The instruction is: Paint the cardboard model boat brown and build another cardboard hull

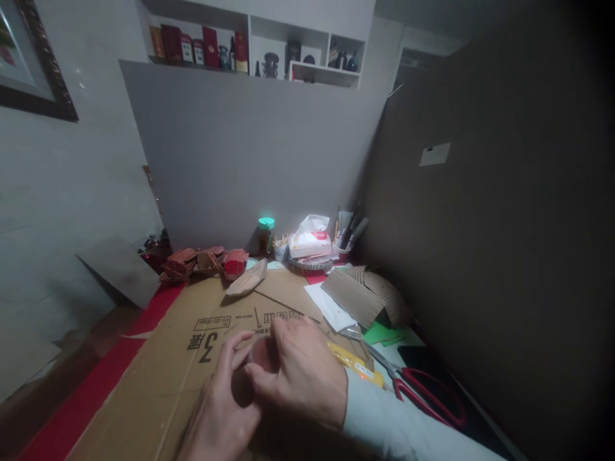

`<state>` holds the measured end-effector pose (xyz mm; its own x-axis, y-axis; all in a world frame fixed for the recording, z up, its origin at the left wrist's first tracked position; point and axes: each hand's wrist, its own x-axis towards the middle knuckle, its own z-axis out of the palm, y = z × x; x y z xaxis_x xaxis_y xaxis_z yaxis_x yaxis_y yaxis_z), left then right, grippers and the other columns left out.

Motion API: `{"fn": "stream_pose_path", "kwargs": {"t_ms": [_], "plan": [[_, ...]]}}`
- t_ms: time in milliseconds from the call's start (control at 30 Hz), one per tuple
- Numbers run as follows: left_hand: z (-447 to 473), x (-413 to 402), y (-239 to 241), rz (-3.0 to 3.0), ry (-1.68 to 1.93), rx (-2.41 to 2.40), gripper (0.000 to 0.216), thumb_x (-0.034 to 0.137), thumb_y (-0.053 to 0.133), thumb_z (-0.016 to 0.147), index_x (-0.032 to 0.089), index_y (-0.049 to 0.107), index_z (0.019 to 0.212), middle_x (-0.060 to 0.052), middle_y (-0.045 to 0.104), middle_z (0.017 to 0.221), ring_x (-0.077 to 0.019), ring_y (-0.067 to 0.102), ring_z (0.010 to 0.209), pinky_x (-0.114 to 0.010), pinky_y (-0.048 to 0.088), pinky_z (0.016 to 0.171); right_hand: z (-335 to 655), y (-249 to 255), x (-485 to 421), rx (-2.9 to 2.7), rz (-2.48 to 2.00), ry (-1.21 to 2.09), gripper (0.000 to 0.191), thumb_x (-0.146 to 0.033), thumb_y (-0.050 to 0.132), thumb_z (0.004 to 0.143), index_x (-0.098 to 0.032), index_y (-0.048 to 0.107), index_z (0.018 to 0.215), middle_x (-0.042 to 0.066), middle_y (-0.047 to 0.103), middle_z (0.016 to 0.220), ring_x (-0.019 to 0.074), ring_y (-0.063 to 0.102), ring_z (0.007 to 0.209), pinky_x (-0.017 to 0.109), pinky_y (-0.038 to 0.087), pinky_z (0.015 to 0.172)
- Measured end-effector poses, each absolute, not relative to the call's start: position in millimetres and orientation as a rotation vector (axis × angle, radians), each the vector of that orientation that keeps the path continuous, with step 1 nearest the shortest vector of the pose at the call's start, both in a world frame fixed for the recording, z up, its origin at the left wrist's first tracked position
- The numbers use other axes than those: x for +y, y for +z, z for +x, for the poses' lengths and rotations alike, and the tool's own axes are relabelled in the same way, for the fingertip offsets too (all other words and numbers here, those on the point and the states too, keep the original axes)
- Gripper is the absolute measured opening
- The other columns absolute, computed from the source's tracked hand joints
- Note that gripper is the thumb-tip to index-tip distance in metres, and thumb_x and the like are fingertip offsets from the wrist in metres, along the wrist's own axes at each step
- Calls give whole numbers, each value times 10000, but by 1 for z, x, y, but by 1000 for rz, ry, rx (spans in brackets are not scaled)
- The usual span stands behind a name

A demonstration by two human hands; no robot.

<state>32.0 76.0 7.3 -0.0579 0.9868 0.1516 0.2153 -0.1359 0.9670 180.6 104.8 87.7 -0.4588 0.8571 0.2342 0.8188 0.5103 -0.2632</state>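
Note:
Both hands meet low in the middle of the view, over a flattened cardboard sheet (158, 378) with black printing. My left hand (223, 410) curls its fingers round a small round reddish-brown piece (262, 354). My right hand (298, 371), in a pale sleeve, lies across it from the right, with fingers pressed on the same piece. Most of the piece is hidden between the fingers.
Red-handled scissors (418, 387) and a yellow utility knife (355, 363) lie right of my hands. Corrugated cardboard scraps (362, 298), folded paper boats (206, 262), a green-lidded jar (265, 235), a tissue pack (311, 242) and a pen cup (343, 246) stand at the back. Cardboard walls rise behind and right.

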Motion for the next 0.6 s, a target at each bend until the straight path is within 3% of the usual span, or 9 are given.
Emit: {"fn": "stream_pose_path", "kwargs": {"t_ms": [100, 233, 333, 467, 533, 600], "plan": [[32, 79, 3, 1500, 1252, 1358, 708, 356, 652, 833, 254, 302, 1440, -170, 689, 1292, -350, 684, 1165, -535, 563, 966, 181, 90, 108, -2441, -1376, 152, 326, -491, 567, 834, -167, 594, 828, 87, 682, 753, 217, 592, 672, 326, 305, 610], [26, 89, 1, 1629, 1218, 1313, 843, 380, 619, 849, 243, 162, 1544, -185, 621, 1404, -302, 672, 1196, -463, 582, 957, 190, 97, 114, -2481, -1364, 127, 380, -548, 589, 829, -168, 588, 812, 68, 676, 718, 183, 564, 611, 311, 283, 565], [9, 103, 6, 1773, 1171, 1370, 798, 384, 691, 790, 247, 350, 1499, -162, 519, 1516, -314, 580, 1314, -480, 530, 1038, 205, 104, 126, -2487, -1397, 76, 382, -553, 599, 847, -173, 587, 814, 49, 668, 714, 168, 555, 602, 303, 306, 555], [-13, 138, 15, 2015, 1099, 1526, 401, 354, 648, 881, 182, 626, 1242, -155, 622, 1376, -348, 592, 1263, -620, 452, 1063, 231, 111, 156, -2465, -1503, -15, 388, -558, 618, 895, -172, 604, 852, 7, 632, 745, 155, 572, 646, 292, 425, 609], [-12, 161, 17, 2185, 1031, 1537, 249, 321, 667, 919, 169, 675, 1116, -101, 689, 1227, -300, 627, 1180, -594, 455, 1049, 243, 113, 174, -2441, -1570, -60, 380, -546, 619, 927, -166, 622, 916, 3, 634, 800, 155, 598, 690, 318, 493, 671], [-3, 187, 14, 2340, 980, 1523, 219, 321, 646, 953, 172, 670, 1111, -86, 683, 1203, -279, 626, 1165, -558, 478, 1031, 253, 114, 191, -2416, -1629, -90, 369, -529, 614, 950, -162, 635, 982, 10, 649, 853, 160, 623, 727, 343, 527, 712]]}}
